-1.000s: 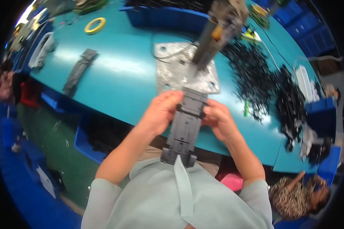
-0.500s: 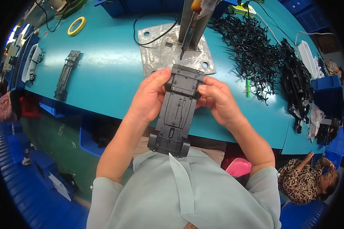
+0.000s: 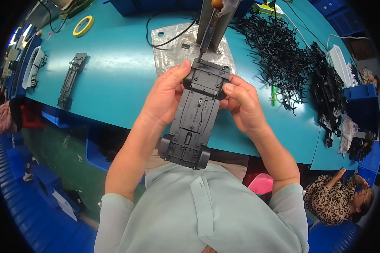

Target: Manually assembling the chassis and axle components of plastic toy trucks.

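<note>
A black plastic toy-car chassis is held between my two hands, tilted, its wider wheel-arch end low and toward me. My left hand grips its far left edge, thumb along the side. On the far right edge my right hand is closed, thumb on top and fingers beneath. Just at the chassis's far end is the tip of a soldering-iron-like tool with an orange handle, fixed upright on a metal post. Below the tool lies a grey metal plate, partly hidden by the chassis and my hands.
Another dark chassis frame lies on the teal table at left, near a yellow tape roll. A heap of thin black plastic parts covers the right side, with a green stick beside it. Another person sits at far right.
Both hands have moved the chassis slightly away from me, bringing its far end up to the tool's tip. It is turned a little clockwise.
</note>
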Available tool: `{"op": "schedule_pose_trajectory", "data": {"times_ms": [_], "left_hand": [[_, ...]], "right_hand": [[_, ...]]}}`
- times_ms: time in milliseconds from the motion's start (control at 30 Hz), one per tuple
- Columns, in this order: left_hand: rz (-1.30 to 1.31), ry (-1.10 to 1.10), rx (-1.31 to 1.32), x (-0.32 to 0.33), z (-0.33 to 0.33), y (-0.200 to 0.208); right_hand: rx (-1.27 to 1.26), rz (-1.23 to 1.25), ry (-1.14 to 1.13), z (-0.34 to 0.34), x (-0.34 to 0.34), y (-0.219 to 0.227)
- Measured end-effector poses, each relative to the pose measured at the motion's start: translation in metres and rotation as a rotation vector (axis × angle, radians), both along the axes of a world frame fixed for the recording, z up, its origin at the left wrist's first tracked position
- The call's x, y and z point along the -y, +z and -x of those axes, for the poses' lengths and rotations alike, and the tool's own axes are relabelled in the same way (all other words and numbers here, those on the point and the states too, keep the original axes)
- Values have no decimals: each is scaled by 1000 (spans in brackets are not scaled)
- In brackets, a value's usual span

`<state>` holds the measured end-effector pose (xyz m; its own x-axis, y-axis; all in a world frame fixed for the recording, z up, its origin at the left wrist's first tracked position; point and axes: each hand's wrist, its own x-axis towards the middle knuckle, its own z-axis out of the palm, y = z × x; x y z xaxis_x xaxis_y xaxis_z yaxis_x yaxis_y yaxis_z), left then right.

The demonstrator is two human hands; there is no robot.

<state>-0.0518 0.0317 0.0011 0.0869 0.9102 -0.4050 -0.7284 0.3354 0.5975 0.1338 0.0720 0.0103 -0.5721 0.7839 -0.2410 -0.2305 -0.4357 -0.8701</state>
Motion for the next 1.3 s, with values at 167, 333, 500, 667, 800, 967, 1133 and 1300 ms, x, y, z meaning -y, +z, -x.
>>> {"op": "schedule_pose_trajectory", "data": {"times_ms": [167,333,500,667,800,967,1133,1300], "left_hand": [[46,4,4,2,2,4],[53,-7,49,1,1,7],[29,-8,83,0,1,3],[40,0,42,-4,2,4],[47,-24,22,-6,5,4],[44,-34,88,-2,1,12],[57,-29,83,1,1,10],[73,-8,63,-1,0,9]], "right_hand": [[-1,-10,19,1,2,2],[-19,-15,-9,2,2,0],[-26,-21,-13,3,2,2],[-26,-27,-10,3,0,4],[-31,-36,-1,3,-3,5],[-51,-17,3,1,-4,0],[-39,-13,10,-1,-1,7],[-24,-13,-2,0,-2,3]]}}
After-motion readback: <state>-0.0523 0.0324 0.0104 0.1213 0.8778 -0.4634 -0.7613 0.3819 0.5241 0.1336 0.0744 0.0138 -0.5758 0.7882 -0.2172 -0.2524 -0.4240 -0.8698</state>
